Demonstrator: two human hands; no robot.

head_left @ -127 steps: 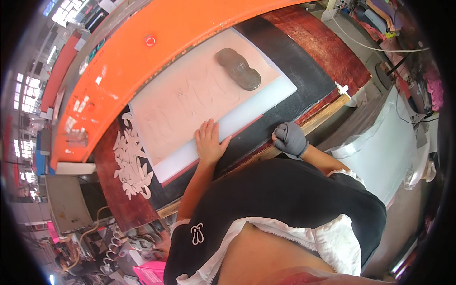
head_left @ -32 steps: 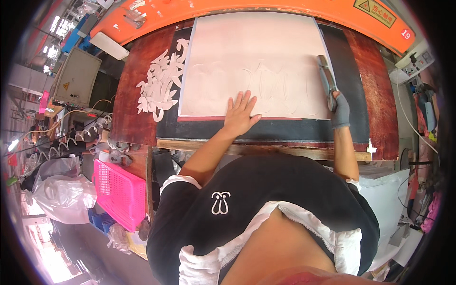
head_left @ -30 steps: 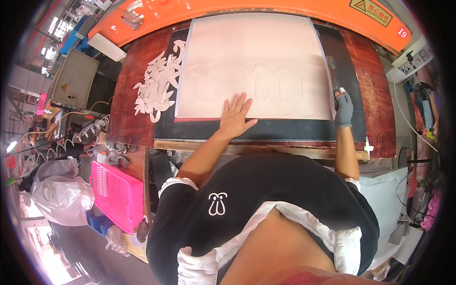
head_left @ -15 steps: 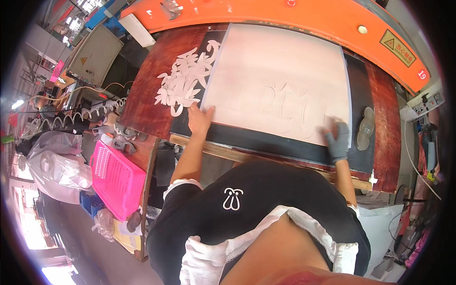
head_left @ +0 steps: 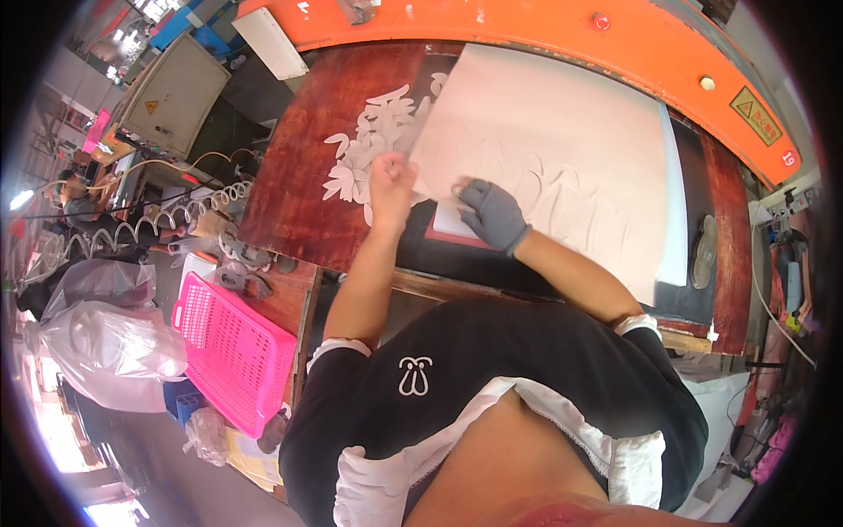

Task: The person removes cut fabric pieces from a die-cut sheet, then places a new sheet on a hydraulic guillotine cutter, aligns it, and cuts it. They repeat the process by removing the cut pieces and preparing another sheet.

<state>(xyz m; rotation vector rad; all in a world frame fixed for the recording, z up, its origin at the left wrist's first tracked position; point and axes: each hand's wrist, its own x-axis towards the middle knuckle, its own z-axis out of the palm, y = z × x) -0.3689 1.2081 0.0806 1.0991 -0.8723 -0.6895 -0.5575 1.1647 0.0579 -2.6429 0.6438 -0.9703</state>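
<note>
A large pale pink sheet (head_left: 562, 114) with curved cut outlines near its front edge lies slanted on the worktable. My bare left hand (head_left: 392, 186) is closed on its near left corner, which is raised off the surface. My right hand (head_left: 499, 218), in a grey glove with bare fingertips, is closed at the sheet's front edge, a little right of the left hand. Just beyond my left hand lies a loose heap of pale, petal-shaped cut pieces (head_left: 373, 132). Under the sheet, a whitish-blue layer (head_left: 674, 220) shows along the right side.
An orange machine beam (head_left: 527, 26) with a red button spans the table's far side. A grey sole-shaped object (head_left: 704, 252) lies at the right on the dark strip. Left of the reddish-brown table (head_left: 299, 167) are a pink basket (head_left: 237, 360), a coiled hose (head_left: 176, 206) and plastic bags (head_left: 105, 334).
My right hand has crossed from the sheet's right end to near my left hand. The sheet has turned and its left corner has lifted, uncovering the layer beneath. My left hand has closed.
</note>
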